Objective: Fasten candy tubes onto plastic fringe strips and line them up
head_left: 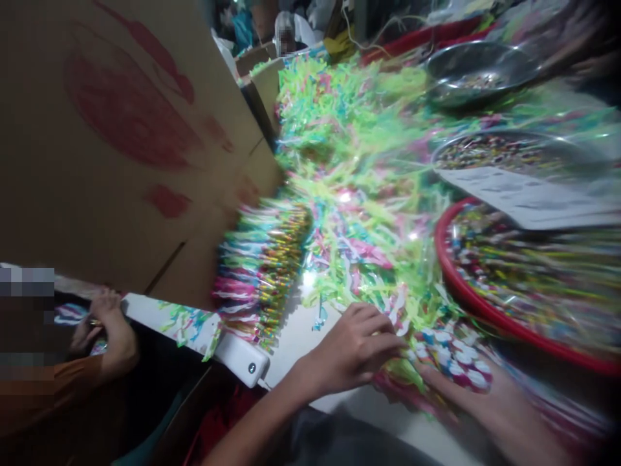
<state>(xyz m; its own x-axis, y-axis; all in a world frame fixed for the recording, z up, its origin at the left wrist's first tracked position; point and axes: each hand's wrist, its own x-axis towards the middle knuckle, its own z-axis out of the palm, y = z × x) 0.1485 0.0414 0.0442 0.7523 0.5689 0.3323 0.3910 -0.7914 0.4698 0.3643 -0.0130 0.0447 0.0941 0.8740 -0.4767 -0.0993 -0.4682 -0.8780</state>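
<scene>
At the table's front edge, my right hand [478, 395] is wrapped around a bundle of small colourful pieces with white round tips [451, 355]. Their exact kind is too blurred to tell. My left hand [366, 343] is just left of the bundle with its fingers curled and fingertips together. Whatever those fingers pinch, if anything, is hidden. Yellow-green plastic strips [407, 372] hang between the two hands. Beyond them spreads a heap of green, pink and blue strips [359, 207]. To its left lie stacked rows of slim gold-ended bundles [281, 272] with coloured tails.
On the right, a red-rimmed basin [451, 278] holds many coloured sticks, with a white sheet [533, 194] above it. A metal bowl [485, 71] stands farther back. A big cardboard box [116, 213] rises at left. A white power strip [242, 359] and another person's hand [109, 317] are lower left.
</scene>
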